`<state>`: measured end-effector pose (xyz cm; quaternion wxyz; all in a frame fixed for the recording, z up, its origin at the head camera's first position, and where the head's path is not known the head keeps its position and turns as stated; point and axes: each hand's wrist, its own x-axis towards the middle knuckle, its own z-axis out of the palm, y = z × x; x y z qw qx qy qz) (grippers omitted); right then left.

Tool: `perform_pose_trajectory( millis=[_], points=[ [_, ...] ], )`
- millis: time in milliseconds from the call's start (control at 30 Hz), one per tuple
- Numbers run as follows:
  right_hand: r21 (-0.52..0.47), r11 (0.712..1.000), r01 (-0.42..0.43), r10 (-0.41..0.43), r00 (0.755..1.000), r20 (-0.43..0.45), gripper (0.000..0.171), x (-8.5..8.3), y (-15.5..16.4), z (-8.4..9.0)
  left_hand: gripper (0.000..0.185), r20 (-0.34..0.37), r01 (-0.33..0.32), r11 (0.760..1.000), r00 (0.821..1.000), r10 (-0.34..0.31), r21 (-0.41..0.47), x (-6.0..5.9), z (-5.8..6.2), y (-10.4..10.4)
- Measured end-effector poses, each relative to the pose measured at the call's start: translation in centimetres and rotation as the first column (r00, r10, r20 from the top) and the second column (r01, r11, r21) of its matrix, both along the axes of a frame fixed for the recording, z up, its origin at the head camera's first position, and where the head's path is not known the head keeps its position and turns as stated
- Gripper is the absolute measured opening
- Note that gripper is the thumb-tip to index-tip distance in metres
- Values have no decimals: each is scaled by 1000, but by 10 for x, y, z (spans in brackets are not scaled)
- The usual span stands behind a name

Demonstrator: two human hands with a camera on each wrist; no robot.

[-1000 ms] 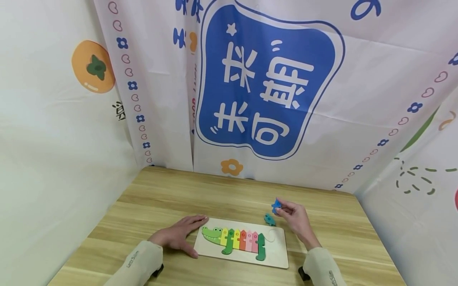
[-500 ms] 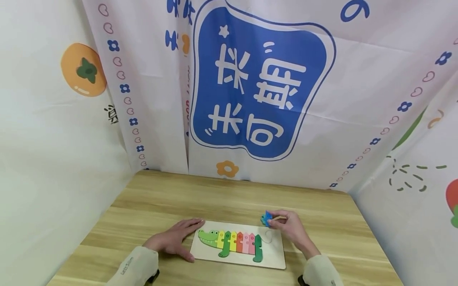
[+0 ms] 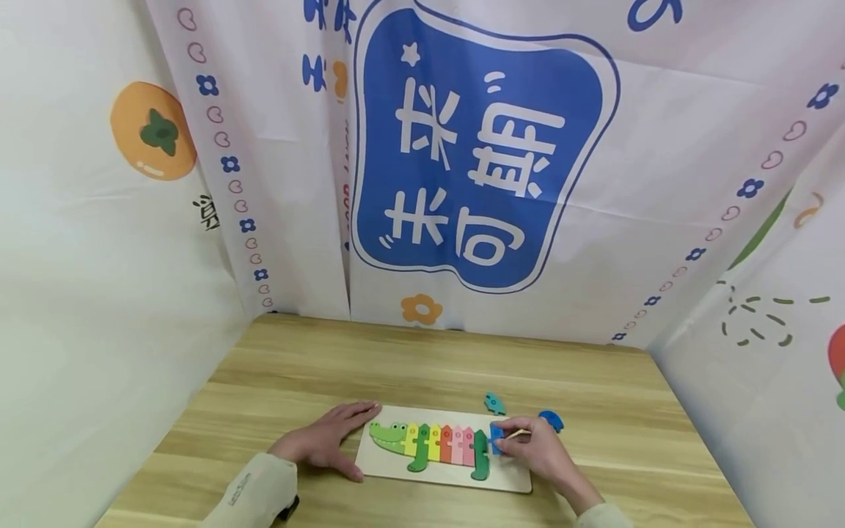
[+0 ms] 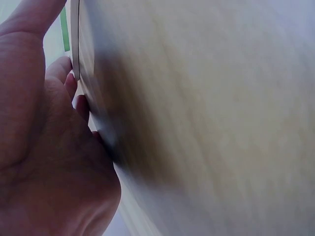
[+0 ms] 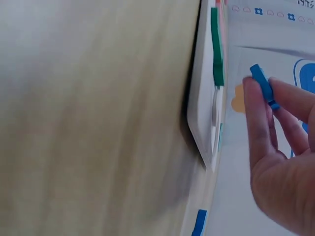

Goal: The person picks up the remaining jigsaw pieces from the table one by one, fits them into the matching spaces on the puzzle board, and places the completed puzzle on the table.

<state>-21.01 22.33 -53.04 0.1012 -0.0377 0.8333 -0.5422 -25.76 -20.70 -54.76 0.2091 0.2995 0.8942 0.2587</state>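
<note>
From the head view, your right hand pinches one blue piece over the puzzle board, beside the dark green piece. Your left hand lies flat, fingers straight, touching the board's left edge. Two loose pieces lie on the table: one teal, one blue.

The left wrist view shows your open palm against the board edge.

In the right wrist view, thumb and fingers close on the blue piece, just above the board.
</note>
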Motion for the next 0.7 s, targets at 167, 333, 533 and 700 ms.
perform_pose_trajectory(
  millis=[167,333,533,700],
  points=[
    [73,997,6,-4,999,-37,26,4,0,-3,115,1,1,1000,1000,-1,-4,-1,1,2],
    [54,998,13,-11,1000,-27,26,6,-1,-11,115,4,2,1000,1000,-2,-6,-1,1,2],
    [50,999,4,-3,1000,-21,26,6,-4,-15,115,3,0,1000,1000,0,-1,-1,1,2],
    [124,992,37,-33,999,-34,22,7,-7,-15,115,4,-2,1000,1000,2,4,0,2,2]
  ],
)
